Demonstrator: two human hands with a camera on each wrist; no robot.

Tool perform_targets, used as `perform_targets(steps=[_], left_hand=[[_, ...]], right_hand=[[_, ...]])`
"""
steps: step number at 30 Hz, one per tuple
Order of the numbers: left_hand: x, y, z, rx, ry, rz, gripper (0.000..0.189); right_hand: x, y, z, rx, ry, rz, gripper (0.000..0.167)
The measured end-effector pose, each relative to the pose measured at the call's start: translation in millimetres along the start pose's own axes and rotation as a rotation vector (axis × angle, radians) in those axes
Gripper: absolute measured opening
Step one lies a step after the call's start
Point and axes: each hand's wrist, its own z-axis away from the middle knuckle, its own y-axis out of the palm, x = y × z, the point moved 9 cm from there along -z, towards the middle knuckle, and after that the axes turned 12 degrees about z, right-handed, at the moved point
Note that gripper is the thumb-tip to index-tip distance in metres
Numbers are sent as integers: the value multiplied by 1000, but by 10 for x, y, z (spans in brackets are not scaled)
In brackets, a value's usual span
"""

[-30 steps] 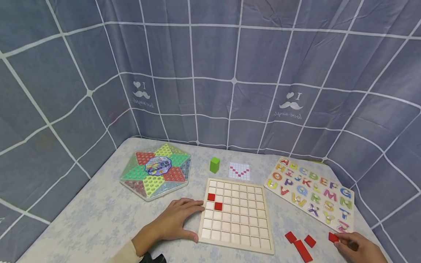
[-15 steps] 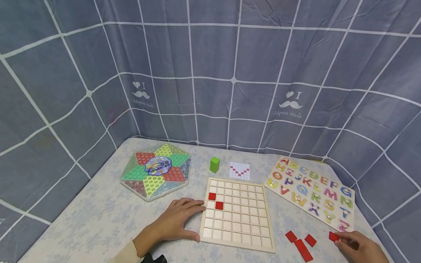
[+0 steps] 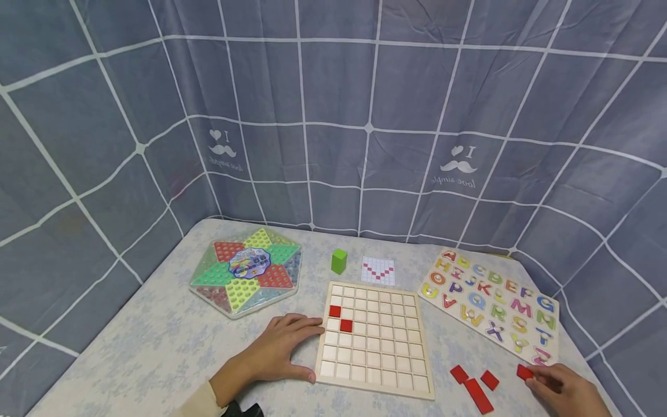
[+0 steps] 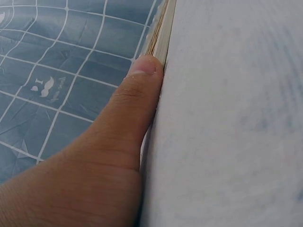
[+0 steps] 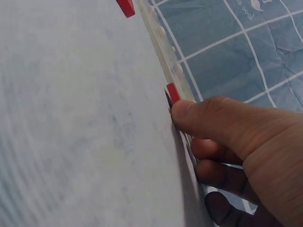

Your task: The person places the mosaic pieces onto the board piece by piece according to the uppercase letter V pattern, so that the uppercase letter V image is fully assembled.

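Observation:
A wooden grid board (image 3: 375, 341) lies in the middle of the table, with two red square tiles set in cells near its left side, an upper tile (image 3: 335, 311) and a lower tile (image 3: 346, 325). My left hand (image 3: 278, 350) rests beside the board, fingertips and thumb touching its left edge. In the left wrist view, the thumb (image 4: 135, 99) presses against that edge. At the far right, my right hand (image 3: 568, 389) pinches a red tile (image 3: 524, 372) between thumb and fingers, low at the table. The right wrist view shows this red tile (image 5: 173, 93) partly covered by the thumb.
Loose red pieces lie between board and right hand: a square (image 3: 459, 374), another square (image 3: 489, 380) and a long strip (image 3: 478, 396). An alphabet puzzle (image 3: 492, 307) is behind them. A pattern card (image 3: 378, 271), green block (image 3: 339, 262) and star-patterned game board (image 3: 247, 272) stand farther back.
Almost nothing moves. The right hand and its red tile shift very slightly left in the head view, along with the whole scene; the left hand stays at the board's edge.

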Motion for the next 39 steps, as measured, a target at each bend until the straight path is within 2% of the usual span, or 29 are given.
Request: perform_targets(steps=[5,9,12,15,19,23,27,32,37,39], left_hand=[[3,4,-10,5,0,-3,87],[-8,19,-34,19,1,7,87],[-13,28,-45,32,-4,15,86],[-6,30,-43,37,-12,15,86],[-7,36,-35,43,-13,21,86],[-16,42,-31,49,-5,19,85],[-21,39,-23,52,-2,14,84],[-23,29,-13,50,-5,13,83],[-14,23,0,38,-13,4,84],[-3,23,9,35,-22,3,85]], right_hand=[[158,26,-47,42,18,-40,32],[409,0,-106,50,-47,-4,34],[632,-46,-139,26,-115,1,33],[895,-97,-180,-39,-191,-18,30],[1314,-150,-242,-145,-327,-81,28],[1764,-138,-306,-170,-465,-172,27],[2218,-81,-377,-124,-546,-243,25],[2733,33,-427,-57,-628,-261,19],[3071,200,-387,11,-704,-269,18],[3148,282,-365,52,-706,-273,18]])
